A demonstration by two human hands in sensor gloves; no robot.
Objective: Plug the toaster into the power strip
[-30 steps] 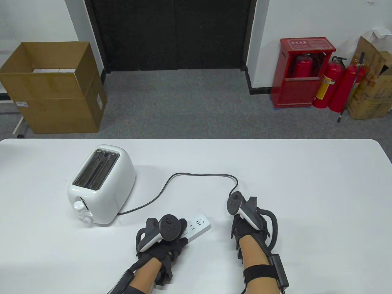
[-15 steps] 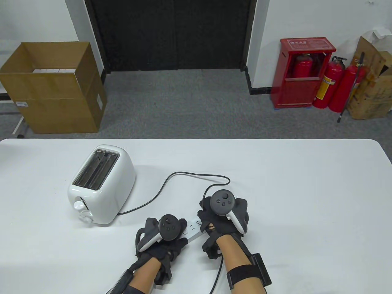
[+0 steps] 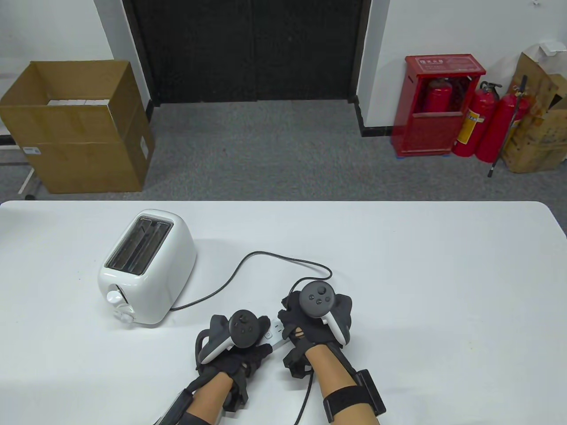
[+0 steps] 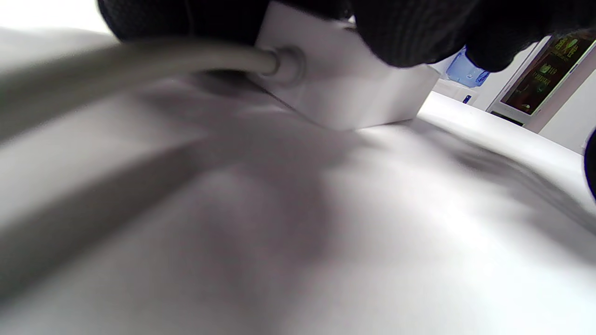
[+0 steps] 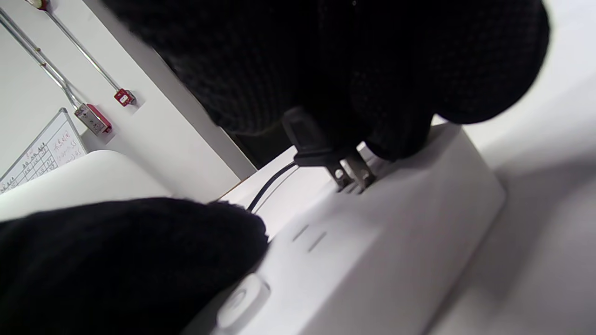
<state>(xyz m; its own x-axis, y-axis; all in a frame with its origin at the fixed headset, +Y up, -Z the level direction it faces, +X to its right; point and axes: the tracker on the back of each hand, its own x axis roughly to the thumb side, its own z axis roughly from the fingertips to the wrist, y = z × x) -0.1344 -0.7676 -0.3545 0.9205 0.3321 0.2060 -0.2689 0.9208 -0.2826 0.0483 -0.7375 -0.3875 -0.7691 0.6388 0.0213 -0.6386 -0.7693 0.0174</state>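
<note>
the right hand (image 3: 316,316) pinches the black plug (image 5: 314,142) and holds it over the far end of the power strip (image 5: 372,242); in the right wrist view its two flat prongs sit at a slant with their tips just entering the slots, most of the metal exposed; the left hand (image 3: 237,341) presses down on the near end of the power strip, fingers (image 4: 409,32) clenched over its top where its grey supply cable (image 4: 139,63) leaves; the toaster (image 3: 146,268) stands on the table (image 3: 443,287) well to the left, and its black cord (image 3: 266,256) loops loosely round to the plug.

judging from this, insertion has only begun; the main risk is the tilt; pushing down while the plug leans could jam or bend the prongs, or skid them off the slots; if the left hand eases its hold, the light strip could slide or tip under the push; the right fingers lie close to the bare prongs, so a slip could pinch them against the strip; the cord looks slack enough not to tug the toaster.
</note>
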